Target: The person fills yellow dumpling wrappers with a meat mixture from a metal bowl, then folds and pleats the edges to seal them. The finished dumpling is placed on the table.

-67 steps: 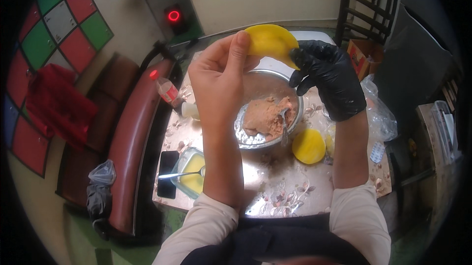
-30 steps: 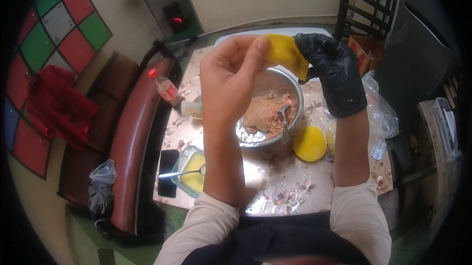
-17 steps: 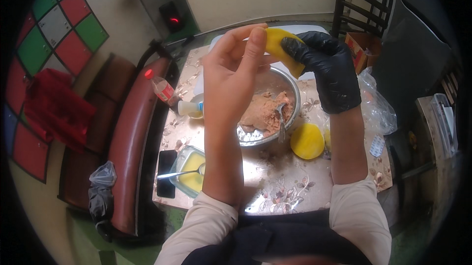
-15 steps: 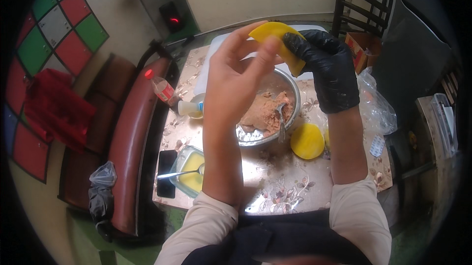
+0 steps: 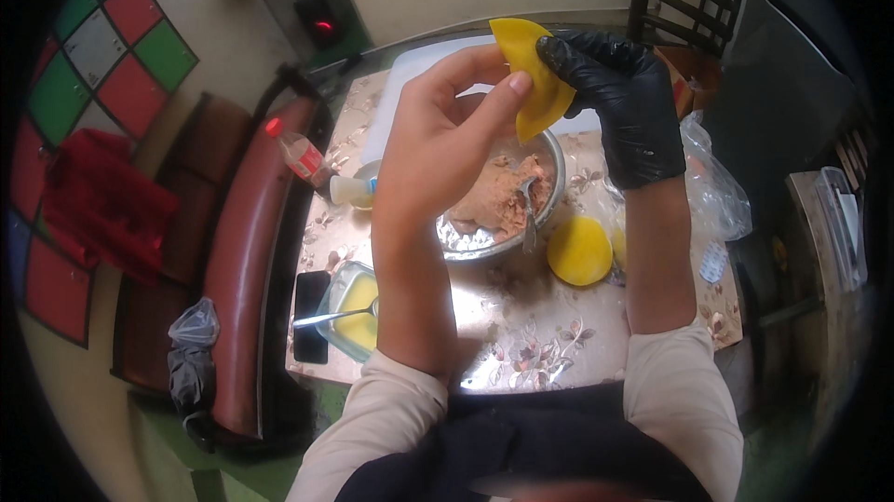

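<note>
Above a metal bowl, I hold a folded half-moon yellow dough wrapper upright between both hands. My bare left hand pinches its near side, with the thumb lying across it. The black-gloved fingers of my right hand are closed on its right edge. Whether there is filling inside cannot be seen. The bowl contains pinkish minced meat, with a metal spoon resting in it. Flat yellow dough rounds lie on the table to the right of the bowl, below my right hand.
Left on the flowered table are a glass dish of yellow liquid, a spoon, a dark phone, a red-capped bottle and a small container. A white board lies behind; a plastic bag sits right.
The yellow wrapper has turned more upright and moved slightly up in my hands. My left thumb has shifted along its near side. Both hands keep their hold.
</note>
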Tool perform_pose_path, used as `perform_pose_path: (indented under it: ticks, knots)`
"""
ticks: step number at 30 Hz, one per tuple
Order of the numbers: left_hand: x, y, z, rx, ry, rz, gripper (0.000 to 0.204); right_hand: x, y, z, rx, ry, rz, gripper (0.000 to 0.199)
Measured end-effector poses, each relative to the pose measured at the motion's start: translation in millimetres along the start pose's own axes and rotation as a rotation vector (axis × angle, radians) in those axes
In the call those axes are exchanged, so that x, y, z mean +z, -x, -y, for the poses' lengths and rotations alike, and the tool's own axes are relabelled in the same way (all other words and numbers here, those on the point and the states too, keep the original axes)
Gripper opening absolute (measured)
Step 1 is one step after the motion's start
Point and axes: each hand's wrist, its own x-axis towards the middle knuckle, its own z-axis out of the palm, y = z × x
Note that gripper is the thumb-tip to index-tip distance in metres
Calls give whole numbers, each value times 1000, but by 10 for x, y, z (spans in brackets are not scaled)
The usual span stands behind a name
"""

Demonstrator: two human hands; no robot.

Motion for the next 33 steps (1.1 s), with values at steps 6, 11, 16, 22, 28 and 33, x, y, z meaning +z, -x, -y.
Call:
perform_pose_path:
  ticks: [6, 11, 16, 22, 28, 33]
  knots:
    - [18, -11, 36, 30, -72, 10, 45, 15, -10, -58, -46, -44, -10, 25]
    - [-11, -20, 64, 15, -43, 34, 48, -24, -37, -10, 6, -58, 39, 22]
    - [-40, -23, 129, 69, -81, 69, 55, -67, -58, -43, -7, 76, 74, 22]
    - [-59, -7, 105, 84, -216, 60, 57, -67, -47, -54, -15, 61, 88, 21]
    - [-55, 6, 72, 72, -166, 73, 56, -65, -58, -29, 11, 49, 82, 23]
    - [-46, 23, 82, 50, -151, 122, 58, -55, -54, -106, -93, 34, 113, 25]
